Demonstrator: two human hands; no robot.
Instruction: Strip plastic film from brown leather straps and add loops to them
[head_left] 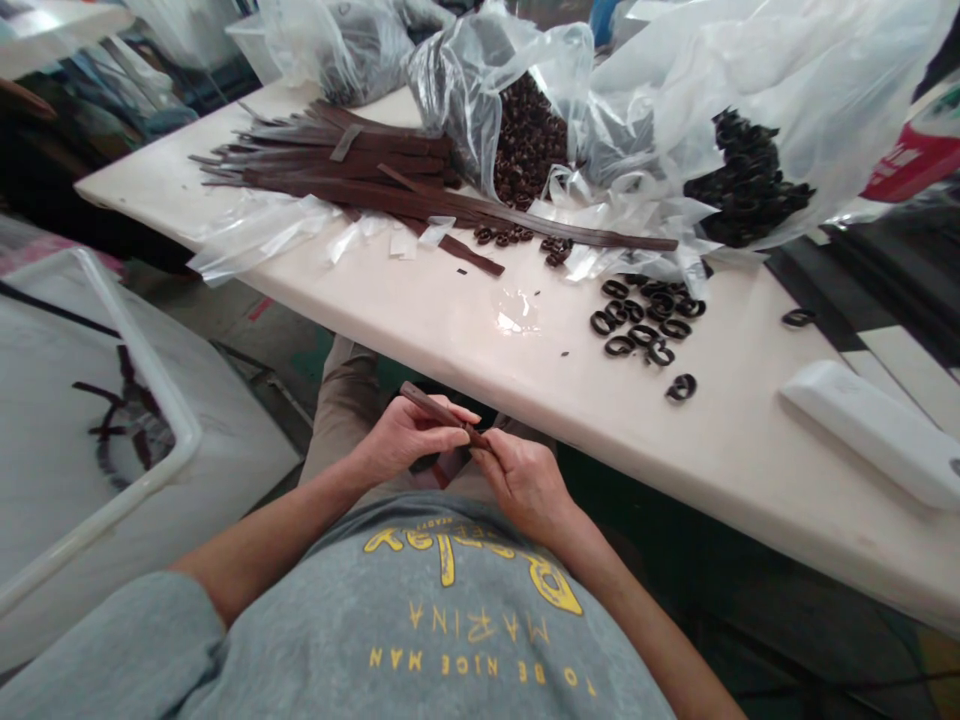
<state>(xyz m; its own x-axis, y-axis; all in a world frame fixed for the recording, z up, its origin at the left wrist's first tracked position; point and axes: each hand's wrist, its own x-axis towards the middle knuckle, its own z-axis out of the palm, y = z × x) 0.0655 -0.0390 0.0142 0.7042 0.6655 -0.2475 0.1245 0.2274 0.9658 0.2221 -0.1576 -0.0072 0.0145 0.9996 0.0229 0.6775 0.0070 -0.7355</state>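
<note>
Over my lap, just off the table's front edge, both hands meet on a narrow dark brown strip (425, 400). My left hand (401, 440) is closed around it, thumb along the strip, and its far end sticks out to the upper left. My right hand (525, 480) pinches the near end, which the fingers partly hide. On the table lies a bundle of long brown strips (337, 150), with one loose long strip (570, 225) reaching right. Several small dark curled loops (645, 320) lie scattered to the right of the bundle.
Clear plastic bags hold brown pieces (529, 140) and black pieces (750, 180) at the back of the white table (465, 310). A white oblong object (870, 425) lies at the right. On the left stands a white bin (187, 440) with dark strip scraps inside.
</note>
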